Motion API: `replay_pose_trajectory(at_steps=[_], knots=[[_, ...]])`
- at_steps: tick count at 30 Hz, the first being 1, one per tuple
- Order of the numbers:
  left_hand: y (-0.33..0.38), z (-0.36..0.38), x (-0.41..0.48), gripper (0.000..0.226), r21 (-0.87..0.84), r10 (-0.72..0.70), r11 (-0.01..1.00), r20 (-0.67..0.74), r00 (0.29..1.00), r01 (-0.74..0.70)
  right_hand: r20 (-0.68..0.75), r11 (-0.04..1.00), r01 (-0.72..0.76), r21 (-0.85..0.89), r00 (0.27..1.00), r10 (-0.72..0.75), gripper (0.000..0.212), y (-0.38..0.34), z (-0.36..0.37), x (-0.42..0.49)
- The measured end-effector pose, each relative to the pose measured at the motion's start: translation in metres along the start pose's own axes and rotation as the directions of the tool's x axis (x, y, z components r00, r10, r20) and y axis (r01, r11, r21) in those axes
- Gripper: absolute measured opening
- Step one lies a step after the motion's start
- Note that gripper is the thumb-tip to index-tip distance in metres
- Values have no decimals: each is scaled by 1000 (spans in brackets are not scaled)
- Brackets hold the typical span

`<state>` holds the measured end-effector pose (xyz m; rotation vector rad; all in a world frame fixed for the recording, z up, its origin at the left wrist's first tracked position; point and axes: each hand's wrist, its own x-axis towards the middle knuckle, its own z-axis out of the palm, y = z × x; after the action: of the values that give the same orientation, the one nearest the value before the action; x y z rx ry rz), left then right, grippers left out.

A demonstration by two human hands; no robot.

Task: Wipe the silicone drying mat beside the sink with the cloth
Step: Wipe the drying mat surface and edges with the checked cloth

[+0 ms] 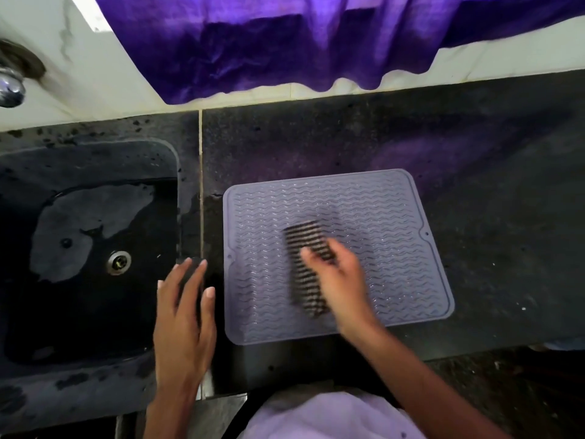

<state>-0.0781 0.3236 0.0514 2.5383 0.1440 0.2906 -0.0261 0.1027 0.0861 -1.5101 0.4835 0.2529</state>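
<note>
Fingers (327, 259) of the right hand (340, 285), blurred, curl over a dark striped cloth (302, 280). It lies mid-way on the grey silicone drying mat (380, 217), which sits on the dark speckled worktop (490, 185) just right of the sink (79, 217). The left hand (183, 321) lies flat, fingers straight and spread, at the sink's right rim. Purple fabric (285, 42) hangs at the far side, and a tap (11, 87) shows far left.

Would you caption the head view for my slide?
Right hand wipes grey mat with striped cloth; left hand open beside sink.
</note>
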Motion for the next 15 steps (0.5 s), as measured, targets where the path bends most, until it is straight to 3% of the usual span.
replay_pose_trajectory(at_steps=[2,4,5,6,9,15], knots=[[4,7,-4,51,-15,-27,1000,16,999,28,-143,938,109,-330,976,-163,17,-11,-46,24],[6,11,-6,52,-29,-62,998,34,997,63,-246,740,98,-665,907,-341,29,-11,-80,55],[5,13,-7,53,-30,-70,997,43,997,72,-267,654,59,-754,882,-388,30,-7,-90,69],[5,13,-7,53,-25,-70,997,49,996,72,-284,607,16,-795,873,-395,31,-2,-91,80],[2,11,-6,53,-15,-64,998,55,996,65,-318,600,-35,-800,871,-373,37,13,-57,85],[-5,7,2,50,-24,-94,995,-10,996,93,-131,658,129,-742,934,-331,45,27,56,53]])
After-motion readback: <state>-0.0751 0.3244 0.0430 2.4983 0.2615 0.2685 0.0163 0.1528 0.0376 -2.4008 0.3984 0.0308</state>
